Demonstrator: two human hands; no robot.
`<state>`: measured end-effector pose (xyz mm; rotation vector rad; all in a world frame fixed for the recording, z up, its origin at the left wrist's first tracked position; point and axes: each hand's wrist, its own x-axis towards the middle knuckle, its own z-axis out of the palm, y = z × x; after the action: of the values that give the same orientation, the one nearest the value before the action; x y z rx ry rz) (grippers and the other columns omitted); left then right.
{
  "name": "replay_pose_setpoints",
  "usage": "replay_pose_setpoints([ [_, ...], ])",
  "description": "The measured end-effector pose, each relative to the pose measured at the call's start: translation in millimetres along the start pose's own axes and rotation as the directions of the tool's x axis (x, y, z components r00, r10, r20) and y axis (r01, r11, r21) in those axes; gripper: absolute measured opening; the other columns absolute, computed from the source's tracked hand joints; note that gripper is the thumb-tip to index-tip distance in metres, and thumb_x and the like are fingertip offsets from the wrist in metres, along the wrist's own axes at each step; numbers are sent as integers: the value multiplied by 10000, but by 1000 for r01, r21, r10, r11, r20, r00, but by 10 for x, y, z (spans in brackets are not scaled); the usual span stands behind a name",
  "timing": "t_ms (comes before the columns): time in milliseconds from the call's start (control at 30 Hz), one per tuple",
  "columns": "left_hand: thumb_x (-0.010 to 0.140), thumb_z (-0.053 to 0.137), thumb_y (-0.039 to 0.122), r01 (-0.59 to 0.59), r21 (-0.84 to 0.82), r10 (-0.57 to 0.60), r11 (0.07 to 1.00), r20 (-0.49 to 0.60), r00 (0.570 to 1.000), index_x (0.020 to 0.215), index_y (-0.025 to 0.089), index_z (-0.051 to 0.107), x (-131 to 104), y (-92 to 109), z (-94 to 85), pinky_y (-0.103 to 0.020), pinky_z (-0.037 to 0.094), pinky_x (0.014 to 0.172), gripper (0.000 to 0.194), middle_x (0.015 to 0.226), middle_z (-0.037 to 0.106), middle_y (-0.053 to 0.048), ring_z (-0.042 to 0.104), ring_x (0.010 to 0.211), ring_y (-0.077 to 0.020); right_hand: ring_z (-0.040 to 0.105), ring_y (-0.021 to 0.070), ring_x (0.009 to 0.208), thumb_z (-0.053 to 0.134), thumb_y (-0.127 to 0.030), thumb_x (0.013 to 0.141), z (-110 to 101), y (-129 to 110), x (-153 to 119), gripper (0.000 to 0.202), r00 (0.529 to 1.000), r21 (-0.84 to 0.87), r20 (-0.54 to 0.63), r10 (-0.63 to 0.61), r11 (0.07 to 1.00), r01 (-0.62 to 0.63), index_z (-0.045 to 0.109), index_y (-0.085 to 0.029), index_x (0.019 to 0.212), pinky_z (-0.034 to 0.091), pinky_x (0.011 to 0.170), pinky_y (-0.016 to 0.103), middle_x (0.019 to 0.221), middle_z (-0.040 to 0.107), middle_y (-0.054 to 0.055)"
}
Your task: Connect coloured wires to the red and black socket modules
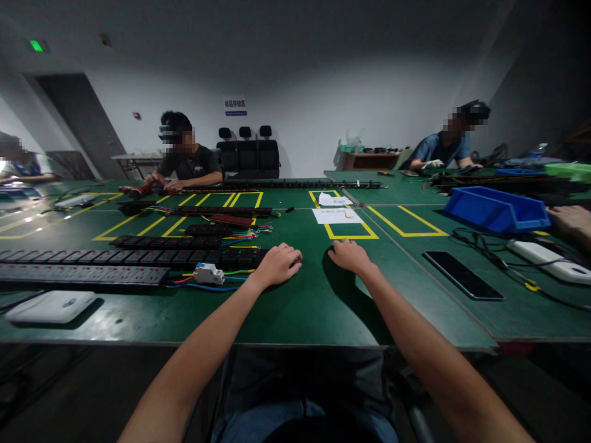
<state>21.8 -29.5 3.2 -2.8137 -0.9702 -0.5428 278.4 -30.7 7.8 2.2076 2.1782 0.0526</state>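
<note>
While the long black socket strip (221,256) lies across the left middle of the frame, the person's left hand (279,264) is at its right end, palm down, with the fingers curled; whether they pinch the strip or merely rest beside it cannot be told. Right of centre, the right hand (349,255) is palm down over the counter (295,317), its fingers loosely bent and their undersides hidden, so its grip cannot be told either.

Just below the strip lies a grey-faced strip (83,275), and between it and the left hand sits a small white module (209,274) among blue, green and yellow wires. Shorter black strips with loose wire ends lie above, over yellow tape outlines. A white sheet of paper (337,216) lies beyond the right hand. At lower left is a flat white device (53,306); toward the right are a dark-screened phone (462,275), a blue bin (496,212) and another white device (549,259) beside black cables.

A co-worker in a dark shirt (203,163) sits at upper left, another in blue (430,149) at upper right, and another person's hand (572,219) shows at the right edge.
</note>
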Motion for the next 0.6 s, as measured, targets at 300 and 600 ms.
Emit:
replay_pose_setpoints([
  [300, 995, 616, 282, -5, -4, 5, 1000, -9, 1000, 1027, 217, 672, -4, -12, 6, -367, 495, 874, 92, 1004, 731, -51, 628, 998, -242, 615, 369, 1215, 386, -377, 1052, 12, 9, 6, 456, 1000, 8, -3, -2, 1000, 2, 653, -118, 1314, 490, 970, 458, 1306, 631, 240],
  [600, 998, 618, 285, -10, 4, 10, 1000, 0, 1000, 1023, 213, 666, 1, -11, 8, -362, 489, 879, 90, 1008, 732, -50, 630, 1001, -241, 618, 372, 1216, 394, -375, 1051, 26, 10, 18, 453, 1000, 0, -9, -2, 1000, 2, 657, -112, 1310, 493, 969, 456, 1303, 636, 240],
])
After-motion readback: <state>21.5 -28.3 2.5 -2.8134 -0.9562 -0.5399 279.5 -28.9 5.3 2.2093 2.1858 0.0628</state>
